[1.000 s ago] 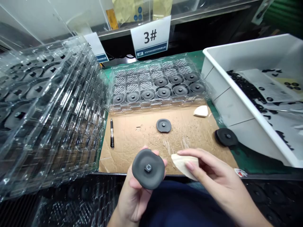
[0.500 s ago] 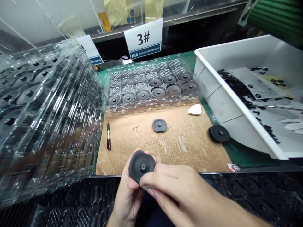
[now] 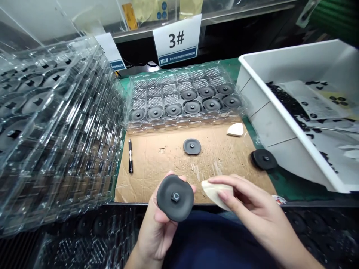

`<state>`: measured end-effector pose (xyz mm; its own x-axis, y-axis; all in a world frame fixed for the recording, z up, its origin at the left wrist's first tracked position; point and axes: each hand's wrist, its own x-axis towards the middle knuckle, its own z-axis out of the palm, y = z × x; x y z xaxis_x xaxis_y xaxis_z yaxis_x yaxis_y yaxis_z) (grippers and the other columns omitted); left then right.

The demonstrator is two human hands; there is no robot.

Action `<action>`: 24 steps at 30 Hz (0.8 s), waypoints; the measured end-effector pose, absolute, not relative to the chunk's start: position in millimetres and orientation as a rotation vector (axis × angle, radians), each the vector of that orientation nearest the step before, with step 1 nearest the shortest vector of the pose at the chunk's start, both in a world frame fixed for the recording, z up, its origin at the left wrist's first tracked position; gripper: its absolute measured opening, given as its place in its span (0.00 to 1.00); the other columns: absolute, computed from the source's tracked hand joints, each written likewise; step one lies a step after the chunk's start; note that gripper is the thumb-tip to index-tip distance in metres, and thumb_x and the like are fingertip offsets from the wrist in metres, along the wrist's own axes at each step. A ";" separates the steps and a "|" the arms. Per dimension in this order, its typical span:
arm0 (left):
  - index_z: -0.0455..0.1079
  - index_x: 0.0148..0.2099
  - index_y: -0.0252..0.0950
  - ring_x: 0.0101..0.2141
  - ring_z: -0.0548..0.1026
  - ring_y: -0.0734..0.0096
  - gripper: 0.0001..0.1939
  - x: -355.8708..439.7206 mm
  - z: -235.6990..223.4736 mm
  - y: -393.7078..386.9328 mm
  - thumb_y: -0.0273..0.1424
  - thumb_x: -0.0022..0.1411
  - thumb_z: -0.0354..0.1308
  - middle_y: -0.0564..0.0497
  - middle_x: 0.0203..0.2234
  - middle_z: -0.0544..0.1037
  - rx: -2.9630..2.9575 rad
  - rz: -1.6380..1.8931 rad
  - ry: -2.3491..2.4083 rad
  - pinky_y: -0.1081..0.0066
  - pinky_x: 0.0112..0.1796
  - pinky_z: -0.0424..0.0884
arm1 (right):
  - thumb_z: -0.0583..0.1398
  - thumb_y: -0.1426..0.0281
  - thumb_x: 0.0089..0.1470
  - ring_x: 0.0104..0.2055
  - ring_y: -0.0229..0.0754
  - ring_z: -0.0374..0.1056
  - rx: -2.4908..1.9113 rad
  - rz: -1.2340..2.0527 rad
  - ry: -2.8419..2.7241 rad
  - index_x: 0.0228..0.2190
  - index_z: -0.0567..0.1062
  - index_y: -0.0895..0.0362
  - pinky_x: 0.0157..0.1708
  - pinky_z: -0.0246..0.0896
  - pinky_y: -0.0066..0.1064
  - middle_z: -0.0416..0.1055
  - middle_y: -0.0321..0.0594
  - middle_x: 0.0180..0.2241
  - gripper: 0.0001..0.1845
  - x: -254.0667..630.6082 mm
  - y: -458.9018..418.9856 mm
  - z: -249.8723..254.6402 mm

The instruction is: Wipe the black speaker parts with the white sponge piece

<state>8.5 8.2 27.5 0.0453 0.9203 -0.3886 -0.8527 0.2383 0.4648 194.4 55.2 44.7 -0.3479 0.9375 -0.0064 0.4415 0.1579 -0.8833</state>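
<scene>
A dark grey rounded disc part (image 3: 168, 203) with a small raised hub rests in my left hand (image 3: 157, 231), its fingers curled round the edge from beneath. My right hand (image 3: 252, 209) pinches a cream, wedge-shaped sponge pad (image 3: 214, 192) between thumb and fingers, just right of the disc and apart from it. A second grey disc (image 3: 192, 147) lies hub up on the cardboard sheet (image 3: 151, 179) beyond my hands. Past the cardboard sits a clear plastic tray (image 3: 168, 121) with similar discs in its nearer pockets.
Tall stacked clear trays (image 3: 92, 149) stand at left, beside a black pen (image 3: 130, 156). A white wedge (image 3: 235, 129) lies on the cardboard. Stacked black discs (image 3: 264, 159) sit by a white bin (image 3: 258, 97) holding small black pieces. A "3#" sign (image 3: 176, 39) hangs behind.
My right hand has come away from the disc to the right, and the cream sponge pad now shows in its fingers. My left hand still holds the disc, slightly farther right.
</scene>
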 end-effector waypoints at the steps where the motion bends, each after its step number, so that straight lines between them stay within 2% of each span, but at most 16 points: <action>1: 0.73 0.46 0.44 0.42 0.76 0.61 0.28 9.9 27.8 7.7 0.37 0.38 0.69 0.51 0.43 0.79 0.123 1.360 0.688 0.71 0.46 0.70 | 0.55 0.68 0.58 0.33 0.37 0.70 -1.343 1.130 -1.832 0.40 0.72 0.48 0.25 0.64 0.22 0.73 0.33 0.35 0.09 194.9 54.1 43.5; 5: 0.72 0.47 0.46 0.43 0.76 0.65 0.29 16.2 32.5 3.7 0.35 0.39 0.70 0.51 0.43 0.79 0.099 1.336 0.695 0.74 0.45 0.70 | 0.56 0.72 0.57 0.35 0.36 0.70 -1.159 1.092 -1.874 0.43 0.71 0.48 0.30 0.65 0.21 0.73 0.34 0.36 0.12 177.8 49.6 61.6; 9: 0.72 0.47 0.45 0.45 0.74 0.66 0.24 16.5 32.0 -2.0 0.34 0.45 0.67 0.51 0.44 0.78 0.087 1.300 0.744 0.75 0.44 0.69 | 0.54 0.77 0.56 0.36 0.38 0.70 -0.757 0.940 -2.028 0.43 0.71 0.59 0.38 0.66 0.26 0.74 0.41 0.36 0.13 151.1 50.0 82.1; 13: 0.72 0.48 0.46 0.46 0.74 0.63 0.26 12.2 19.9 -6.8 0.34 0.43 0.68 0.52 0.44 0.78 0.106 1.313 0.800 0.70 0.47 0.68 | 0.52 0.78 0.56 0.33 0.37 0.70 -0.729 1.090 -2.264 0.37 0.73 0.58 0.34 0.65 0.25 0.74 0.38 0.31 0.12 144.1 54.5 85.6; 18: 0.73 0.47 0.46 0.50 0.70 0.59 0.27 12.6 21.8 -8.6 0.39 0.40 0.68 0.51 0.45 0.78 0.078 1.202 0.798 0.67 0.53 0.62 | 0.50 0.77 0.58 0.33 0.38 0.68 -0.725 1.066 -2.168 0.40 0.73 0.63 0.35 0.65 0.27 0.73 0.42 0.32 0.13 149.3 54.0 87.8; 21: 0.74 0.45 0.44 0.46 0.74 0.65 0.26 12.1 27.9 -6.4 0.36 0.38 0.69 0.51 0.43 0.79 0.083 1.159 0.795 0.73 0.48 0.67 | 0.54 0.80 0.55 0.34 0.35 0.69 -0.716 1.203 -2.247 0.38 0.74 0.58 0.35 0.63 0.22 0.74 0.36 0.33 0.12 160.8 55.2 90.6; 24: 0.73 0.46 0.42 0.44 0.75 0.67 0.28 12.0 26.8 -3.8 0.37 0.38 0.69 0.49 0.43 0.79 0.086 1.130 0.749 0.76 0.44 0.69 | 0.54 0.80 0.52 0.30 0.36 0.69 -0.835 1.098 -2.303 0.37 0.74 0.57 0.31 0.63 0.24 0.74 0.35 0.30 0.13 172.9 57.7 90.9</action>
<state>12.0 -3.8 26.8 0.2138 0.8409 -0.4971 -0.7856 0.4505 0.4242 172.9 57.7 90.9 -0.7136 0.6869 0.1375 0.3255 0.4990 -0.8031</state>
